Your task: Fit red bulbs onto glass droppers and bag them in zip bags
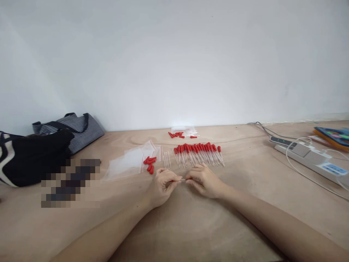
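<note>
Pinching a slim clear tube point(183, 180) level between them, the left hand point(163, 185) and the right hand point(206, 181) sit close together but apart in the head view, low and near the middle of the wooden table point(191, 227). Each closes thumb and fingers on one end; only a short glassy stretch shows, and whether a red bulb is hidden in either grip I cannot tell. The step in hand looks like a two-handed hold at the tube's ends; I would judge that moving anything so thin calls for a light grip and straight alignment.

From the hands, red-topped droppers point(202, 147) lie side by side from twelve to one o'clock, their smooth, rubbery-looking bulbs at the far end and clear stems tapering nearer. At eleven, a few bare tubes point(167, 160) lie roughly parallel. At ten, loose red bulbs point(151, 170), rounded with narrower necks, lie on and beside filmy, translucent bags point(128, 160) edged in red. Farther off at twelve are more red bulbs point(179, 134) and fine clear stems. A hard white power strip point(313, 165) lies at two; a striped fabric bag point(87, 134) slumps at ten.
</note>
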`<action>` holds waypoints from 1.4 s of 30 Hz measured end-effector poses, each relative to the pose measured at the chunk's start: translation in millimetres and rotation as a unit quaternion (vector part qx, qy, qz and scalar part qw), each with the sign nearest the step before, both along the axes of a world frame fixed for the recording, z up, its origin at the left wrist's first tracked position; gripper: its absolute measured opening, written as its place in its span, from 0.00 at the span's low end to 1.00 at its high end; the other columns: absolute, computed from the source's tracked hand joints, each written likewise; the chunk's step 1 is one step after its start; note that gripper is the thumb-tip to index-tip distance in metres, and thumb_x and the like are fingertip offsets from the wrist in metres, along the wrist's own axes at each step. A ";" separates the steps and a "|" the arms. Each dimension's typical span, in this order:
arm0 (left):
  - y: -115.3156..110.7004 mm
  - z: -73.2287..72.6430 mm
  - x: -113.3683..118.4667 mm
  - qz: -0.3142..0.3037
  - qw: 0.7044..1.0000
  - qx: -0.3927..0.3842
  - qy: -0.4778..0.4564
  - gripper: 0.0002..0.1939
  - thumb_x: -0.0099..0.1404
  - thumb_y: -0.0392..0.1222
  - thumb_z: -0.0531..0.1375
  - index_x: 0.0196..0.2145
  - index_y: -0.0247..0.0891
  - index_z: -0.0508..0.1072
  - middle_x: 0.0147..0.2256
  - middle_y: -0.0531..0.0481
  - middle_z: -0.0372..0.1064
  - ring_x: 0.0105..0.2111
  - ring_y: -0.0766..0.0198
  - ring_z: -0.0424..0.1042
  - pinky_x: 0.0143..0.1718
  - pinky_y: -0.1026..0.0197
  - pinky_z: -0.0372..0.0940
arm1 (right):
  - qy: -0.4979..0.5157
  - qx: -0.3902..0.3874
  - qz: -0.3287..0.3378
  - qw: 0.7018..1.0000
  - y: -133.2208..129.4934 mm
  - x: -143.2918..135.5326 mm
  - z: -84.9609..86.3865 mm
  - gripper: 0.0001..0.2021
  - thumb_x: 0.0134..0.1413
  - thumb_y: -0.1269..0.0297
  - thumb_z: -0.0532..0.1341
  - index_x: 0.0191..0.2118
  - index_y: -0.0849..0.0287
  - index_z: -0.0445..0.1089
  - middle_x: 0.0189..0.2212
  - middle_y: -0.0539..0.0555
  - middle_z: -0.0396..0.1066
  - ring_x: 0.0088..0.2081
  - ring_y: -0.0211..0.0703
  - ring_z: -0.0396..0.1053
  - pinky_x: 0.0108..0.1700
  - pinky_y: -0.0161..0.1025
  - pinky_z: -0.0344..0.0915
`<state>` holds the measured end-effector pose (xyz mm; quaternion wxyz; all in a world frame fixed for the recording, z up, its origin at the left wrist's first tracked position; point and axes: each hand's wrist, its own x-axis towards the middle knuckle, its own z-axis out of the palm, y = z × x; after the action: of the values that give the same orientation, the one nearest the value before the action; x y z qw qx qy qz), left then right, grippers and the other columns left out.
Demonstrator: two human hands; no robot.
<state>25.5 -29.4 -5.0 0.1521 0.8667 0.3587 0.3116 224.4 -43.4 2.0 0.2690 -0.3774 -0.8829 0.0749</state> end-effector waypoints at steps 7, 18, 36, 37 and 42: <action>16.5 8.4 -21.2 0.186 0.982 0.035 0.015 0.33 0.50 0.51 0.62 0.52 0.43 0.57 0.43 0.47 0.66 0.44 0.54 0.61 0.47 0.50 0.48 | 0.062 -0.043 -0.173 0.982 22.9 7.5 -1.7 0.07 0.50 0.67 0.53 0.28 0.58 0.68 0.26 0.52 0.70 0.28 0.38 0.65 0.30 0.34 0.56; 32.8 12.4 -46.5 0.291 0.938 0.059 0.177 0.26 0.46 0.59 0.60 0.41 0.44 0.69 0.46 0.44 0.61 0.48 0.48 0.54 0.48 0.45 0.42 | 0.016 -0.071 -0.441 0.894 78.5 -1.0 -6.5 0.13 0.47 0.60 0.53 0.21 0.59 0.68 0.24 0.55 0.72 0.30 0.46 0.68 0.39 0.44 0.53; 57.9 8.2 -63.9 0.375 0.918 0.021 0.126 0.14 0.55 0.52 0.55 0.35 0.43 0.72 0.39 0.45 0.66 0.44 0.51 0.59 0.41 0.49 0.49 | -0.066 -0.020 -0.329 0.942 83.0 -77.2 2.2 0.11 0.49 0.65 0.51 0.33 0.61 0.70 0.36 0.59 0.69 0.40 0.47 0.63 0.40 0.42 0.50; 59.2 7.9 -64.3 0.377 0.917 0.013 0.129 0.14 0.56 0.51 0.55 0.36 0.43 0.72 0.40 0.45 0.66 0.44 0.51 0.59 0.41 0.49 0.50 | -0.076 -0.032 -0.340 0.937 85.2 -81.3 1.8 0.12 0.49 0.65 0.51 0.34 0.62 0.70 0.37 0.60 0.68 0.41 0.47 0.63 0.40 0.42 0.50; 66.6 6.3 -64.9 0.392 0.908 -0.020 0.147 0.14 0.60 0.47 0.52 0.41 0.48 0.71 0.44 0.47 0.65 0.47 0.52 0.58 0.43 0.49 0.50 | -0.094 -0.069 -0.381 0.917 95.9 -90.0 -0.7 0.13 0.50 0.65 0.52 0.37 0.65 0.70 0.38 0.64 0.68 0.41 0.49 0.63 0.43 0.45 0.48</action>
<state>-39.5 37.2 1.4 -0.0191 0.6889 0.6940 0.2083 134.4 52.6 1.3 0.1662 -0.7084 -0.6859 -0.0087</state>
